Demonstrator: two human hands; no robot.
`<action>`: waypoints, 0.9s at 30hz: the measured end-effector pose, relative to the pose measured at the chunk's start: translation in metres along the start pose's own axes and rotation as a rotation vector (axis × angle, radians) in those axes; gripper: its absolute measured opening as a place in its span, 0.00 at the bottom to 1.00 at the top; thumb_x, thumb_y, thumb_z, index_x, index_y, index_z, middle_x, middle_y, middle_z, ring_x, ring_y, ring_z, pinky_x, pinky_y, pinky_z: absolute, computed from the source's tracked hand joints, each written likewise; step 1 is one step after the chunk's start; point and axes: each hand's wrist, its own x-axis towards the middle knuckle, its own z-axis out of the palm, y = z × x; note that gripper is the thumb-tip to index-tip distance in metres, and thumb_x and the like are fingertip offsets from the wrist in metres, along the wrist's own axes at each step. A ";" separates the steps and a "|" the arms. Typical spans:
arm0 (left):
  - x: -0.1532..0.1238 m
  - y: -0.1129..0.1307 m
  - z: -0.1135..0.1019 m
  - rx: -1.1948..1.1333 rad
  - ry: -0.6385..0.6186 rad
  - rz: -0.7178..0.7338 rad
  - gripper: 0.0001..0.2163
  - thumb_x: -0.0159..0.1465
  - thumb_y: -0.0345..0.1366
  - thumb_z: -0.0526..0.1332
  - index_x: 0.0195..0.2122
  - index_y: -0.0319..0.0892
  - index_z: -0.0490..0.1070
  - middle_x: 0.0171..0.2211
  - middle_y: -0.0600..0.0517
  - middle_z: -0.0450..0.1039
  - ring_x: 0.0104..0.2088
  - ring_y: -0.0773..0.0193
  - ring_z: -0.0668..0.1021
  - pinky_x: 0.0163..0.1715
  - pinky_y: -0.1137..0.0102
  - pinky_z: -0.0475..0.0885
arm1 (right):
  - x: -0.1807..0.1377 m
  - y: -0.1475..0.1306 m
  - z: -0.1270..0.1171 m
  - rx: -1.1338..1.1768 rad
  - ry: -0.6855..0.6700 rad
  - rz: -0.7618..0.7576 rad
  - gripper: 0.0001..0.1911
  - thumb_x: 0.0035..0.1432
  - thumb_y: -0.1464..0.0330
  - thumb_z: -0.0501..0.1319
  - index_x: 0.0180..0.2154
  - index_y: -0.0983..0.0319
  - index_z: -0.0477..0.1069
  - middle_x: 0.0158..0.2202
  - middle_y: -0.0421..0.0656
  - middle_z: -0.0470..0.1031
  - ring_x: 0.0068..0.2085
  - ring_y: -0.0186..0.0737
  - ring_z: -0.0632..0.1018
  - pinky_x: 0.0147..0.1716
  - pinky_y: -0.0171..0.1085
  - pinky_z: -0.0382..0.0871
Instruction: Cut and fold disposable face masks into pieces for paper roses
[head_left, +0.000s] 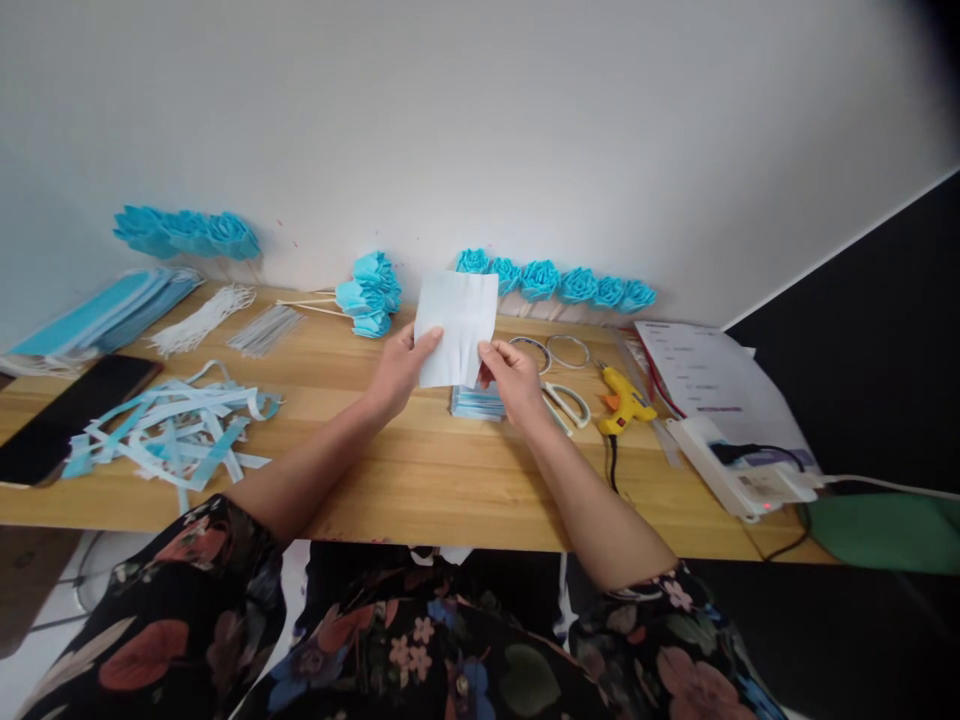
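Between my two hands is a white, lightly creased sheet of mask fabric (457, 325), held up above the table. My left hand (403, 370) pinches its lower left edge with the thumb on top. At the lower right corner, my right hand (515, 378) grips the sheet between thumb and fingers. Beneath it lies a stack of light blue fabric pieces (478, 402), partly hidden by the sheet and the right hand. Scissors (568, 407) with pale handles rest just right of my right hand.
Blue fabric flowers (540, 280) on sticks line the wall. Cut strips (180, 425), a phone (71, 415), face masks (112, 310), white cords (202, 318) and thin wires (266, 330) lie left. A yellow glue gun (624, 400), power strip (739, 470) and paper (720, 385) are right.
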 end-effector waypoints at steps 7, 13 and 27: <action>-0.002 -0.003 0.001 0.015 0.030 -0.062 0.27 0.50 0.51 0.74 0.43 0.37 0.77 0.41 0.44 0.81 0.40 0.54 0.80 0.39 0.64 0.76 | 0.002 0.005 -0.004 -0.075 0.167 -0.128 0.25 0.62 0.46 0.58 0.25 0.59 0.63 0.21 0.35 0.58 0.25 0.32 0.61 0.24 0.34 0.54; -0.001 -0.002 0.001 0.064 0.111 -0.005 0.27 0.51 0.57 0.71 0.41 0.38 0.76 0.36 0.48 0.79 0.33 0.62 0.77 0.31 0.69 0.73 | -0.002 -0.002 -0.004 -0.244 0.207 -0.185 0.22 0.67 0.50 0.54 0.26 0.58 0.63 0.19 0.34 0.57 0.24 0.34 0.61 0.25 0.35 0.54; -0.003 0.013 0.001 0.059 0.105 -0.013 0.20 0.55 0.53 0.71 0.27 0.40 0.70 0.18 0.58 0.61 0.16 0.73 0.61 0.13 0.75 0.52 | -0.001 -0.008 -0.006 -0.280 0.264 -0.241 0.18 0.66 0.55 0.56 0.28 0.60 0.65 0.23 0.35 0.58 0.27 0.33 0.62 0.28 0.34 0.56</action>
